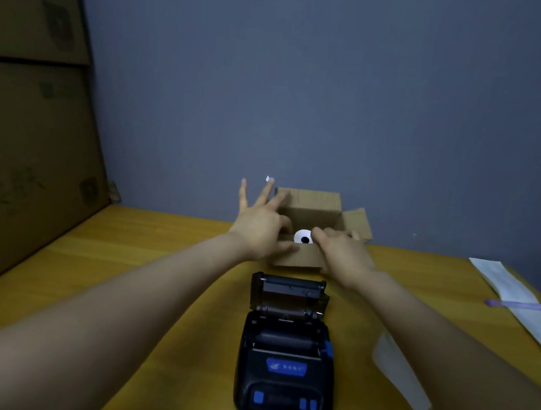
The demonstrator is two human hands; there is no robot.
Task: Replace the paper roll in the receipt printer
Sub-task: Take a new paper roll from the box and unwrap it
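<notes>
A small open cardboard box [308, 209] stands at the back of the yellow wooden table. A white paper roll [302, 236] with a dark core lies inside it. My left hand [258, 227] grips the box's front left edge between thumb and index finger, its other fingers spread upward. My right hand [340, 254] lies over the box's front right rim, fingertips touching the roll's right side and thumb on the front wall. The black receipt printer [284, 366] with blue buttons sits in front of the box. Its lid [289, 295] is up and the paper bay looks dark.
Large cardboard cartons [25, 145] are stacked along the left edge. A long strip of white paper [519, 298] with a purple pen [519, 305] across it lies at the right. Another paper strip [398, 375] lies right of the printer. A grey-blue wall is behind.
</notes>
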